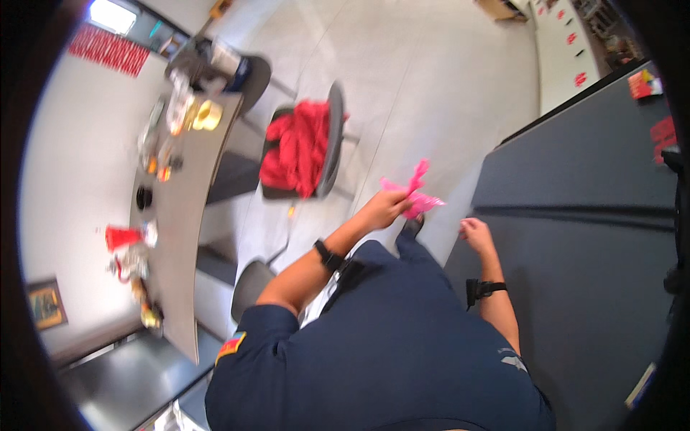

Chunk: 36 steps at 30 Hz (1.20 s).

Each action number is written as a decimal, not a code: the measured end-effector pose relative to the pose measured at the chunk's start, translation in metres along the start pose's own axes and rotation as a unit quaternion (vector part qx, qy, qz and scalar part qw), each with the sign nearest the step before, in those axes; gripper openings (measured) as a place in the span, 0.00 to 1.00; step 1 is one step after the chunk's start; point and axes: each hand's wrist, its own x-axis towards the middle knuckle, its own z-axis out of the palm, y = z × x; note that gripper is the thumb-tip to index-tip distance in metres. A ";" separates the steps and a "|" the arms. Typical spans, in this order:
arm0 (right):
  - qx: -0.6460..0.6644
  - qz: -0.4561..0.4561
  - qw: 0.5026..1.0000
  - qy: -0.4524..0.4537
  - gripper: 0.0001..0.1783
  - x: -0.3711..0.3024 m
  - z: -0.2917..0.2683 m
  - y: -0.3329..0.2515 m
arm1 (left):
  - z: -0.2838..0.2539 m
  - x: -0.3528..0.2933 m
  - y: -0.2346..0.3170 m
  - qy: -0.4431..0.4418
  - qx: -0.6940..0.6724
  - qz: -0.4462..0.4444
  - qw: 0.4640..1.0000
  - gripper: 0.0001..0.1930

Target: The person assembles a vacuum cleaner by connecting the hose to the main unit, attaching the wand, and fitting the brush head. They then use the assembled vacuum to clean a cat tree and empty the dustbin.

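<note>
My left hand (384, 209) is out in front of my body, its fingers closed on a crumpled pink piece of thin, shiny material (421, 201) that looks like a plastic bag. One narrow end sticks up past the fingers and another part spreads to the right. Beside the grey panelled surface on my right, my right hand (475, 235) hangs with fingers curled in and nothing visible in them. A dark band with a small box is strapped on each forearm.
Ahead and to the left stands a chair with a red cloth (298, 147) on it. A long table (180, 187) carries cups, bags and a yellow roll (208, 115). Another chair (251, 291) is close by my left arm. Large grey panels (568, 287) rise along my right side.
</note>
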 end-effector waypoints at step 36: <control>-0.265 0.077 0.961 -0.019 0.11 0.922 -0.487 -0.327 | -0.466 0.965 -0.165 0.088 0.242 -0.371 0.892 0.23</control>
